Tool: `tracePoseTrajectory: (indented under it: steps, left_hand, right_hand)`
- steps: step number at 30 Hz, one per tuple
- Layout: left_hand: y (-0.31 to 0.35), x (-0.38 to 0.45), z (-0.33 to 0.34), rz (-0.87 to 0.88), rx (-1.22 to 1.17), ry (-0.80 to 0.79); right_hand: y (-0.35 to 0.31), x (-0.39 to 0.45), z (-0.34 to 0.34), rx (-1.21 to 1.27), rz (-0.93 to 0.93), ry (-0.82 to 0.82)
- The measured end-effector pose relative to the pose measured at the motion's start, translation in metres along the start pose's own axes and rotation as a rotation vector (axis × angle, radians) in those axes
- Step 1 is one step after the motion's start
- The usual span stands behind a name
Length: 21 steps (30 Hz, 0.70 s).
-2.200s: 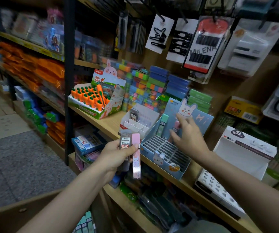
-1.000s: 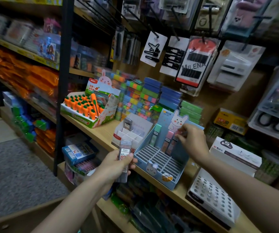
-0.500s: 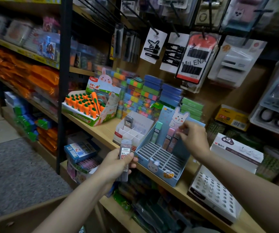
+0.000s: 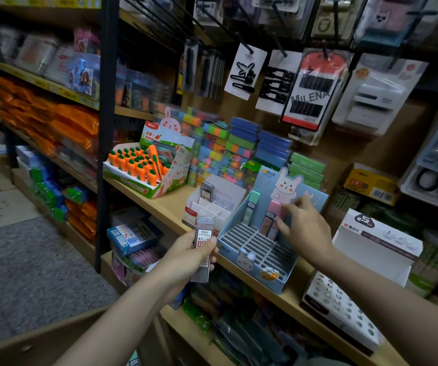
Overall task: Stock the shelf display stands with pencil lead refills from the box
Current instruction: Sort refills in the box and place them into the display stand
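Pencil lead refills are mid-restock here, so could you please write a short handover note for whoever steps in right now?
Left hand: grips a grey 0.7 refill case, upright, in front of the shelf edge.
Right hand: fingers straight, touching the pink refill in the back row of the blue bunny stand.
Done: a green refill and pink ones stand in that back row; one grey case sits in the white stand.
Left: most slots in both stands are empty; place the held case, then continue.

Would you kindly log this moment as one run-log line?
left hand: holds grey refill case | right hand: touching pink refill | blue stand: mostly unfilled
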<state>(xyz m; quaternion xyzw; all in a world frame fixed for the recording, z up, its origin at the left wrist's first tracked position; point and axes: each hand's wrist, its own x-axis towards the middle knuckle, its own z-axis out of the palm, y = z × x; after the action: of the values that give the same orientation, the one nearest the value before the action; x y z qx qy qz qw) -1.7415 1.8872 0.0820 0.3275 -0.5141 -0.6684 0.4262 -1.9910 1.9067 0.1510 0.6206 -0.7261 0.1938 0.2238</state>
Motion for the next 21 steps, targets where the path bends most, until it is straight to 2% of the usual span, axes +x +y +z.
tracePoseTrajectory:
  steps: [2, 5, 8, 10, 13, 15, 18, 21]
  left_hand:
    - [0.002, -0.001, -0.001, 0.001, 0.023, -0.047]
    - [0.005, -0.001, -0.003, 0.048, 0.076, -0.079]
    - [0.010, 0.000, -0.006, 0.134, 0.193, -0.050]
    - [0.013, 0.003, -0.010, 0.159, 0.198, -0.023]
    - [0.019, 0.011, -0.019, 0.178, 0.222, -0.002]
    - [0.023, 0.021, -0.023, 0.210, 0.250, 0.092]
    - [0.029, 0.039, -0.035, 0.311, 0.567, 0.333]
    - [0.030, 0.055, -0.051, 0.413, 0.886, 0.263]
  right_hand:
    - [-0.008, 0.000, -0.005, 0.082, -0.027, -0.005]
    - [-0.036, 0.001, -0.012, 0.375, -0.094, -0.049]
    - [-0.077, 0.004, -0.020, 0.668, -0.146, -0.323]
    - [-0.098, 0.005, -0.021, 0.744, -0.211, -0.398]
    - [-0.113, 0.014, -0.018, 0.776, -0.205, -0.390]
    - [-0.115, 0.029, -0.021, 0.805, -0.147, -0.359]
    - [-0.110, 0.066, -0.023, 0.694, -0.065, -0.102]
    - [-0.110, 0.097, -0.014, 0.597, -0.046, 0.082]
